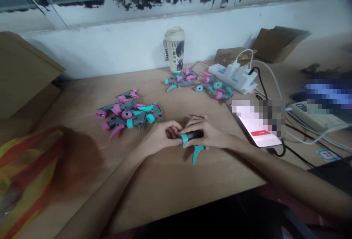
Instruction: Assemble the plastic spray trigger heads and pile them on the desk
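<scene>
My right hand (206, 131) grips a grey trigger sprayer head (195, 135) from above and the side. Its teal collar faces left, and a teal trigger hangs down below the fingers. Curled close at the collar's mouth, my left hand (164, 134) has thumb and fingertips drawn together; whatever lies between them is hidden. To the left lies a group of grey sprayer heads (141, 118) with pink or teal collars and triggers. Another group of sprayer heads (183, 81) is spread farther back, in front of a cup.
A lidded coffee cup (176, 52) stands by the wall. Right of it are a power strip (233, 76) with plugs and cables, and a lit phone (257, 129). Cardboard boxes (24, 74) stand left. A red-yellow bag (30, 173) sits at front left.
</scene>
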`<action>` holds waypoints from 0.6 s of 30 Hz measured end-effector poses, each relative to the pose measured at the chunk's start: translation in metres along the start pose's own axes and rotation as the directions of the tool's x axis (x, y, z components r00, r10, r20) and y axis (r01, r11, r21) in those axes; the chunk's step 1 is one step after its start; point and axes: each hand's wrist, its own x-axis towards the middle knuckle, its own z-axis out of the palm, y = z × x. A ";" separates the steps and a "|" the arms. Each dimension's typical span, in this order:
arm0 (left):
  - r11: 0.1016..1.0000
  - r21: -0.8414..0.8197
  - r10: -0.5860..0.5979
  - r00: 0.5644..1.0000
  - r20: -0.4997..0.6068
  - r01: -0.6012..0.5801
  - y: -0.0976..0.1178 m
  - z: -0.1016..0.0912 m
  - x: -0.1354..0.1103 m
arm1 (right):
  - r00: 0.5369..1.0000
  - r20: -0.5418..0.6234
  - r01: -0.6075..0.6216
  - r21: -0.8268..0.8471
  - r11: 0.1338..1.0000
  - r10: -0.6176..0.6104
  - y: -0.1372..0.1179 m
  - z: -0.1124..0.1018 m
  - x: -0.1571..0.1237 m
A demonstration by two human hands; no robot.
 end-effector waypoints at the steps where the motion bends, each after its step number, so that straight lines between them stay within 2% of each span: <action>1: 1.000 0.026 0.005 1.000 -0.018 -0.005 0.000 0.001 0.000 | 1.000 -0.007 -0.004 -0.001 1.000 0.004 0.000 0.001 0.000; 5: 0.984 0.171 0.071 0.992 -0.106 -0.052 0.002 0.008 0.000 | 0.999 -0.037 -0.018 -0.048 0.999 0.017 0.002 0.004 0.000; 9: 0.919 0.370 0.214 0.961 -0.176 -0.136 0.001 0.012 -0.001 | 0.995 -0.099 -0.004 -0.125 0.992 -0.009 0.007 0.004 0.002; 14: 0.786 0.583 0.355 0.922 -0.154 -0.206 -0.004 0.013 -0.003 | 0.990 -0.135 0.019 -0.210 0.978 -0.049 0.008 0.002 0.003; 18: 0.760 0.611 0.389 0.908 -0.155 -0.221 -0.002 0.014 -0.003 | 0.986 -0.158 0.026 -0.226 0.974 -0.063 0.007 0.001 0.003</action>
